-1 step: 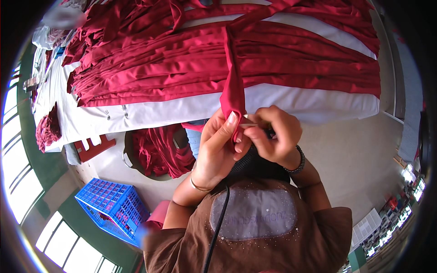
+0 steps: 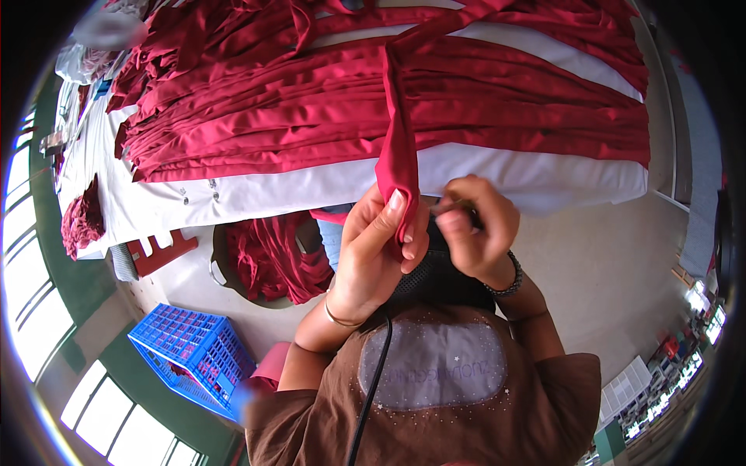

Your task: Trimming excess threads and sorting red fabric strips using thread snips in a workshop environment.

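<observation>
A red fabric strip (image 2: 399, 155) hangs from the piled cloth on the table, and my left hand (image 2: 373, 241) grips its near end with the thumb on top. To the right of that end, and apart from it, my right hand (image 2: 482, 229) is closed around a small pair of thread snips (image 2: 444, 208). Only their blurred tips show; fingers cover the rest. Beyond both hands, long red fabric strips (image 2: 513, 113) lie in layers across the table.
A white cloth (image 2: 482, 167) covers the table. Below its left part sits a round tub (image 2: 218, 264) of red fabric, near a blue plastic crate (image 2: 186, 342) and a red stool (image 2: 167, 255). Crumpled red cloth (image 2: 83, 221) hangs at the table's left end.
My right hand has drawn slightly right with the snips, away from the strip's end. The snips' two tips, seen beside the fabric before, are now blurred. My left hand stays in place.
</observation>
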A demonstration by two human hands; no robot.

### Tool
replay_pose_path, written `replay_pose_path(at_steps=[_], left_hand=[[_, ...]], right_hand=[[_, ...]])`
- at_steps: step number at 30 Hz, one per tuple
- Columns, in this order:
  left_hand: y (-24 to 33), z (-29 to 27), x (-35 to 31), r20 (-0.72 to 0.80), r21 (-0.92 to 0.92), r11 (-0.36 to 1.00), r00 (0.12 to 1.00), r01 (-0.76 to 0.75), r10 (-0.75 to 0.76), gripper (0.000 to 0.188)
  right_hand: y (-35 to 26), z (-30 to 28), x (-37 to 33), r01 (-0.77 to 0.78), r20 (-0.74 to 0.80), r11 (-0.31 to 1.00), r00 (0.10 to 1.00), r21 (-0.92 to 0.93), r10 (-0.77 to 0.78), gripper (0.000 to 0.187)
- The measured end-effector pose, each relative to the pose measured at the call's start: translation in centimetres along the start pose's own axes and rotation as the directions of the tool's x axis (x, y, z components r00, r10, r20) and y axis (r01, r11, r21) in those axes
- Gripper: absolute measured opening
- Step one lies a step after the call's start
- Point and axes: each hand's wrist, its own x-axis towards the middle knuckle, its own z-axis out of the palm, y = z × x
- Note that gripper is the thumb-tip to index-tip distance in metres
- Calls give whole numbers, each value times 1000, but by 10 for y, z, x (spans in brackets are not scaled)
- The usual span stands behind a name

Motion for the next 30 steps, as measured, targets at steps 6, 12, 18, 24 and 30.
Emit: replay_pose_path(at_steps=[6, 12, 18, 24, 30], left_hand=[[5, 6, -1, -104, 408, 906, 980, -113, 169, 13], [25, 13, 4, 15, 556, 809, 976, -190, 220, 21], [28, -9, -8, 48, 662, 708, 956, -248, 290, 26], [30, -8, -7, 56, 651, 693, 930, -310, 364, 11], [41, -11, -3, -6, 698, 675, 941, -239, 339, 15]], right_hand=[[-11, -5, 23, -493, 245, 802, 869, 338, 431, 39], [-25, -10, 61, -411, 9, 718, 871, 562, 491, 15], [-39, -39, 109, 7, -305, 926, 945, 378, 118, 12], [-42, -31, 129, -21, -336, 950, 933, 312, 131, 15], [-37, -30, 132, -35, -371, 952, 916, 305, 152, 13]])
